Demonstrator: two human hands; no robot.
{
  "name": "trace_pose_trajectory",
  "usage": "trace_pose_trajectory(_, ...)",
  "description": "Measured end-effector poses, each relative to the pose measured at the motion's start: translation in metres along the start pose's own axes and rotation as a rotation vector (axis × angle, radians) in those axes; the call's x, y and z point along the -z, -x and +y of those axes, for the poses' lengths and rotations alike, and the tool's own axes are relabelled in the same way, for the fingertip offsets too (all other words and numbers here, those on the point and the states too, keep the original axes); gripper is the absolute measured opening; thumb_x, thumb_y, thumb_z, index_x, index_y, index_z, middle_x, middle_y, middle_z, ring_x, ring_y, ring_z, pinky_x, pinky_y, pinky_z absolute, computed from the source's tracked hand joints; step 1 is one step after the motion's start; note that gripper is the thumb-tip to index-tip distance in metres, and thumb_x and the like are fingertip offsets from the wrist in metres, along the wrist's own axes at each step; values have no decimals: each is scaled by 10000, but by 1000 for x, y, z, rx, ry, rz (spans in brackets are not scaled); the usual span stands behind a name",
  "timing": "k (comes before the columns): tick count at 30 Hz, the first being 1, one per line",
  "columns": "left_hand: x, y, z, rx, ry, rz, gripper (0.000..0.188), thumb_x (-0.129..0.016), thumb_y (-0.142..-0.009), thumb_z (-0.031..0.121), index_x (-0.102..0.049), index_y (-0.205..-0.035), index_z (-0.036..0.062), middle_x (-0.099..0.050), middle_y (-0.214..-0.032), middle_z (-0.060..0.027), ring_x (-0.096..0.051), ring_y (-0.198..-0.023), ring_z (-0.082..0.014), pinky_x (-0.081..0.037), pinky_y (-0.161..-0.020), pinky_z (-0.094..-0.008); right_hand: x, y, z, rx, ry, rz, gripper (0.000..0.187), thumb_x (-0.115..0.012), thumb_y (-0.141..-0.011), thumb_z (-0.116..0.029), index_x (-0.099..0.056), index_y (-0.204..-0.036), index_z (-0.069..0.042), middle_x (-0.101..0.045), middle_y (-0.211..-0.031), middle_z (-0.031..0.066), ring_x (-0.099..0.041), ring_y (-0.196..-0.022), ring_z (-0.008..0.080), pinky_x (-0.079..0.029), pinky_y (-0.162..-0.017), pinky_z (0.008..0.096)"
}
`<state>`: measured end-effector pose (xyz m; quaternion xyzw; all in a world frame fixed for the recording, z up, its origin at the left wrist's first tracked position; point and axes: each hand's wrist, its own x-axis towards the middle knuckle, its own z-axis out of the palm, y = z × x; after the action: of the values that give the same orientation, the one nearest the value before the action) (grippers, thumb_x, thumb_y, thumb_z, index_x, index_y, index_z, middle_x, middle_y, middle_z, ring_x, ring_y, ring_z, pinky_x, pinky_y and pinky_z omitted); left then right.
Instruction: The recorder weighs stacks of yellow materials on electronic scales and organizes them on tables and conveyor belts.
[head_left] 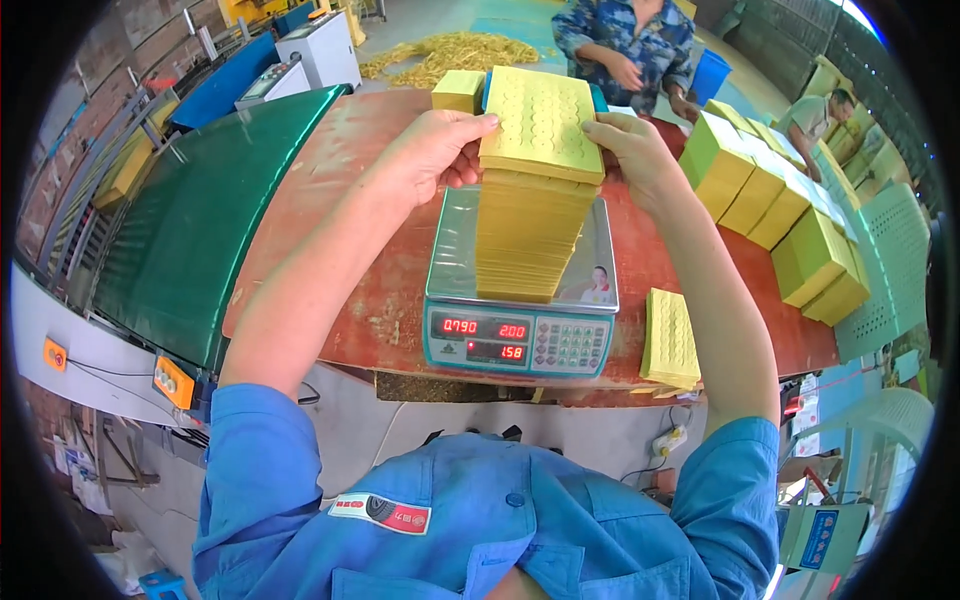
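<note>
Nearest me on the reddish wooden table (375,290) sits a teal-edged, metal-topped digital scale (458,245). Upright on it stands a tall stack of embossed yellow paper (530,220); my left hand (435,150) and right hand (638,155) grip its top layers from opposite sides. Beyond, a camouflage-clad person (632,45).

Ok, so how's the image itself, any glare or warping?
Head view: fisheye bending, with the green conveyor belt bowing at its edge and black corners around; head view: bright streak along that belt's edge, sheen on the scale's metal plate; head view: yellow paper stack looks fairly sharp.
</note>
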<state>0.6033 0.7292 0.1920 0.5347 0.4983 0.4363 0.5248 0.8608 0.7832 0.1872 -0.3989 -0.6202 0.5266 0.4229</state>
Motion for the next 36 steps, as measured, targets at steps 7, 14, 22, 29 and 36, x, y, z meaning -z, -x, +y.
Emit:
trace_pose_trajectory(7, -1, 2, -13, -16, -69, 16, 324, -619, -923, 372, -638, -753, 96, -567, -586, 0, -493, -461, -84, -355, -418, -233, -2, 4, 9, -26, 28, 14, 326, -641, -899, -216, -643, -1123, 21, -663, -805, 53, -610, -593, 115, -492, -525, 250)
trace_pose_trajectory(14, -8, 10, -8, -28, -115, 53, 328, -608, -932, 351, -627, -752, 78, -553, -602, -2, -461, -475, -76, -346, -424, -232, -11, 16, 8, -2, 30, 109, 314, -620, -922, -231, -660, -1098, 26, -628, -730, 35, -551, -530, 97, -426, -460, 223)
trace_pose_trajectory(22, -18, 12, -11, -151, -176, 67, 305, -580, -954, 345, -605, -760, 110, -539, -600, 37, -432, -458, -24, -311, -393, -186, -12, 28, 12, 12, 92, 209, 273, -584, -939, -198, -663, -1066, 30, -581, -662, 15, -485, -487, 86, -356, -431, 236)
trace_pose_trajectory(29, -20, 17, -8, -150, -156, 108, 324, -556, -962, 321, -608, -744, 87, -543, -596, 16, -442, -469, -53, -330, -415, -213, -14, 32, 6, 27, 108, 172, 254, -580, -934, -182, -659, -1079, 11, -577, -672, 8, -495, -507, 83, -357, -445, 227)
trace_pose_trajectory(36, -11, 11, -14, -76, -130, 88, 307, -591, -941, 364, -611, -762, 116, -533, -562, 34, -445, -436, -37, -317, -398, -190, -16, 34, 6, -17, 125, 174, 253, -573, -937, -185, -658, -1112, -24, -581, -674, -5, -505, -509, 72, -370, -449, 218)
